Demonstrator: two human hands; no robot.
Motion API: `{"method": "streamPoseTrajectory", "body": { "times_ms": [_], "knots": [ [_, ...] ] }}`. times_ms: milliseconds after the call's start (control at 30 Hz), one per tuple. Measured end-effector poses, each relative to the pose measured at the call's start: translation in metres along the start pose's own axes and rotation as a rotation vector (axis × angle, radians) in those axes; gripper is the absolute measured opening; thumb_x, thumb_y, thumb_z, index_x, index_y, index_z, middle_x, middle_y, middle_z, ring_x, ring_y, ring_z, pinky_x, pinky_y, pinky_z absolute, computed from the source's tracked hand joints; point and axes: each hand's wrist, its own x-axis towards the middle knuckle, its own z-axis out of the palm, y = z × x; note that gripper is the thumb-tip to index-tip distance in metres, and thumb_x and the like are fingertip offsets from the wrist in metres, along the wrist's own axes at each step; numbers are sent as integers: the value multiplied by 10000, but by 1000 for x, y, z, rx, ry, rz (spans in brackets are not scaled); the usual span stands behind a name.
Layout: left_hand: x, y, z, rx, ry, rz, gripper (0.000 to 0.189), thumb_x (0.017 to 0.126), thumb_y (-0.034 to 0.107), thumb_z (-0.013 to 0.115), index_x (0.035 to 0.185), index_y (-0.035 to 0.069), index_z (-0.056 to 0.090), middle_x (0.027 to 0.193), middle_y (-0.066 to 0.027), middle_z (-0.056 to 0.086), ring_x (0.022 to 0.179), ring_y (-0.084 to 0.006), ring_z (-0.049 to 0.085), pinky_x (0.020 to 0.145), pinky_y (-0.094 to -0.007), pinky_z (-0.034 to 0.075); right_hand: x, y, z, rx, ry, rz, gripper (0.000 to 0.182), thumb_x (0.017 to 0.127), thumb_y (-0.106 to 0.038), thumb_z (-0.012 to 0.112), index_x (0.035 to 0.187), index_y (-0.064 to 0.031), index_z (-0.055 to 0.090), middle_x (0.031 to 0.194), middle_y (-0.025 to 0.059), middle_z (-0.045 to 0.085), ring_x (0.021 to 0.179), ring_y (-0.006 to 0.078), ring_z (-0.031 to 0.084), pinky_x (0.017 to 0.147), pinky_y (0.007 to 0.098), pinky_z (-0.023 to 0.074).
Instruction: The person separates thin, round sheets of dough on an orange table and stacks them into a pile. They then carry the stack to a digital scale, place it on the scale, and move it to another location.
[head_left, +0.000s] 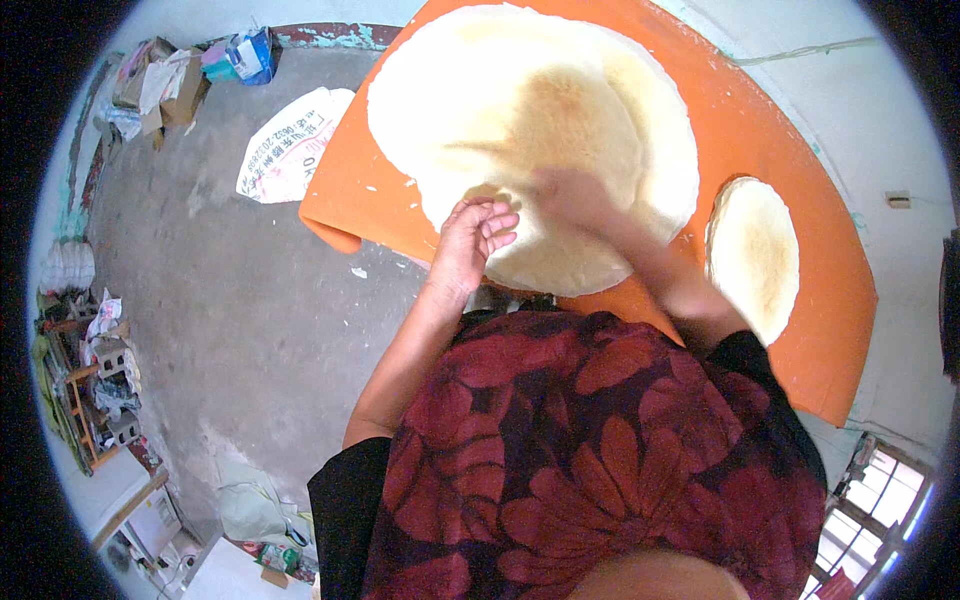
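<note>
A pile of large, thin round flatbreads (525, 112) with browned patches lies before me on an orange cloth (352, 172). My left hand (476, 229) is at the near left edge of the pile, fingers loosely curled; whether it pinches a sheet's edge is not clear. Blurred by motion, my right hand (574, 199) is over the near middle of the pile. Its fingers cannot be made out. Toward me, a rounded flap of flatbread (562, 270) reaches the cloth's near edge.
A smaller stack of folded or half-round flatbreads (754, 255) lies on the cloth at right. A white printed sack (296, 150) bearing writing shows beyond the cloth's left edge. Cardboard boxes (176, 90) stand along the far left wall; hollow blocks (112, 360) lie at the left.
</note>
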Motion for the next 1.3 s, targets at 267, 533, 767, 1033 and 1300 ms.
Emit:
{"method": "streamPoseTrajectory", "body": {
  "times_ms": [267, 533, 767, 1033, 1300],
  "knots": [
    [17, -18, -17, 86, -108, -68, 288, 811, 231, 520, 1014, 31, 476, 947, -74, 557, 876, -190, 562, 745, -326, 460, -16, -17, -257, -390, 737, -12, 176, 807, -122, 451, 902, -48, 580, 767, 177, 597, 722, 266, 583, 658, 365, 447],
    [13, 37, -27, -294, -377, -17, 763, 755, 653, 412, 1178, 18, 431, 1233, -194, 437, 1153, -347, 411, 934, -490, 351, -45, 29, -107, -237, 753, -280, 244, 776, -86, 466, 988, -92, 586, 950, 122, 614, 889, 283, 586, 757, 375, 464],
    [16, 18, 2, -247, -43, -118, 590, 823, 504, 468, 1258, 114, 388, 1245, -97, 445, 1154, -285, 414, 916, -485, 362, -87, 48, 32, -28, 479, -195, 396, 670, -20, 544, 1061, -85, 536, 1087, 111, 552, 1043, 276, 504, 855, 369, 407],
    [9, 46, 66, 12, 96, -115, 399, 909, 272, 416, 1230, 38, 382, 1185, -106, 481, 1068, -254, 484, 865, -433, 429, -134, 72, 54, 960, 613, 496, 499, 785, -201, 565, 1222, -57, 372, 1182, 110, 490, 1051, 272, 493, 850, 405, 400],
    [-32, 67, 1, 3, -35, -178, 459, 873, 335, 466, 1232, 59, 393, 1228, -101, 467, 1109, -265, 462, 917, -431, 383, -93, 86, 28, 2376, 378, 187, 621, 855, -493, 407, 1261, -27, 345, 1186, 134, 491, 1109, 265, 452, 965, 424, 329]
  ]
}}
